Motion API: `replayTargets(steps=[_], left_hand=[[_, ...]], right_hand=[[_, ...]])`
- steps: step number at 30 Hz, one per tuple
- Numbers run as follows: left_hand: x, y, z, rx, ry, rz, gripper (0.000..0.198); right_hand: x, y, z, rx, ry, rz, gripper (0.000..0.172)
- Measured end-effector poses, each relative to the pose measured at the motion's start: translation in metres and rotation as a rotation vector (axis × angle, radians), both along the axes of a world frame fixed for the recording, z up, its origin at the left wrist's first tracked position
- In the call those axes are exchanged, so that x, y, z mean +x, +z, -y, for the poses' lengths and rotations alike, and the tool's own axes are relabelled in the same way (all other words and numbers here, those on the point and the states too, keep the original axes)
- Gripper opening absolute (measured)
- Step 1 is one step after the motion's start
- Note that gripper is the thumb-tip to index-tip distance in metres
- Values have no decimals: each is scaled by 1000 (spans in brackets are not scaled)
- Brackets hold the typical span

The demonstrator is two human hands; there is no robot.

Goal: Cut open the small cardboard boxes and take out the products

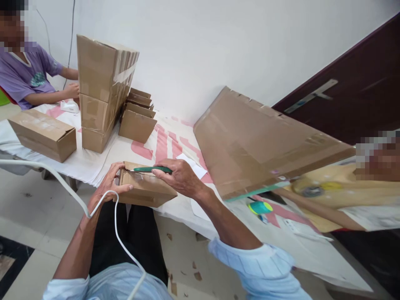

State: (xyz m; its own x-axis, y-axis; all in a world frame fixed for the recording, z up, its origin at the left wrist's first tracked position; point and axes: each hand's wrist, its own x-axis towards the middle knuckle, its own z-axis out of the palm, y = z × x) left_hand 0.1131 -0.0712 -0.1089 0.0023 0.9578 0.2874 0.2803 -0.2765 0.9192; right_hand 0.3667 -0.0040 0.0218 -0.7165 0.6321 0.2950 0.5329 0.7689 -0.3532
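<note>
A closed cardboard box (146,189) lies at the front edge of the cloth-covered table, directly before me. My left hand (109,183) grips its left end, fingers at the far corner and thumb along the near side. In my right hand (178,177) is a slim green-handled knife (143,169), held nearly level over the box's top. Its thin metal tip points left and meets the box near the far left corner, close to my left fingertips. Whether the tip is in the cardboard, I cannot tell. A white cable (116,225) loops past my left wrist.
Tall stacked boxes (96,71) stand at the back left, beside open-flapped cartons (137,125) and a long box (43,129). A large cardboard panel (250,146) leans on the right. Persons sit at both ends; a teal-and-yellow roll (260,207) lies near the right one.
</note>
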Motion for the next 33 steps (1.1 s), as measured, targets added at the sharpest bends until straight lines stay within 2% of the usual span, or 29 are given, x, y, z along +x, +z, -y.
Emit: replayTargets(steps=[5, 11, 13, 16, 18, 20, 22, 25, 27, 28, 30, 31, 33], left_hand=[[-3, -2, -3, 14, 18, -8, 65], [-7, -9, -7, 56, 47, -47, 63], [-8, -9, -7, 59, 56, -61, 65], [-9, -6, -6, 34, 39, -70, 73], [-11, -2, -7, 11, 15, -81, 79], [-14, 1, -9, -7, -15, -108, 86], [-18, 5, -12, -30, -40, -138, 95], [-23, 11, -15, -72, -58, -173, 109], [-26, 16, -16, -92, -75, -192, 115], [-27, 18, -16, -96, -82, -197, 117], [-28, 23, -15, -97, -95, -194, 117], [-28, 24, -14, -98, -96, -187, 117], [-26, 27, -13, -109, -95, -169, 119]], right_hand=[[5, 4, -1, 158, -48, 209, 29], [60, 4, -12, 162, -154, 378, 31], [85, 3, -14, 132, -187, 317, 30], [122, -6, -18, 41, -231, 42, 29], [141, -24, -22, 33, -343, -181, 32], [149, -55, -26, 50, -468, -351, 37], [146, -99, -27, 32, -527, -406, 40], [128, -170, -25, -27, -614, -347, 44], [117, -204, -24, -41, -649, -323, 45], [112, -213, -24, -37, -652, -324, 46], [106, -216, -28, 0, -630, -364, 48], [102, -209, -30, 28, -604, -396, 48], [93, -184, -35, 92, -517, -450, 46]])
